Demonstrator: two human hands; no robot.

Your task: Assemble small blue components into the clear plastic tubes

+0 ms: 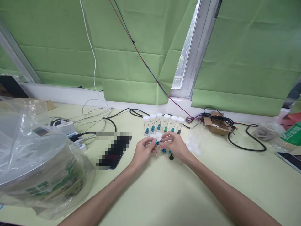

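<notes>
Here, below the frame's centre, a small blue part (157, 143) was pinched by the left hand (144, 150) and the right hand (174, 145). It was judged light, stiff and easily dropped, best gripped by its sides; 6 jars (166, 122) were lined up above.

Green blinds (127, 72), grey window frame (197, 47), yellowish tabletop (162, 194).

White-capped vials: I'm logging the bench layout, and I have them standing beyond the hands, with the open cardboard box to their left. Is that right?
Not quite: the head view shows the open cardboard box to the right of the white-capped vials, not the left. The vials do stand beyond the left hand and right hand.
</notes>
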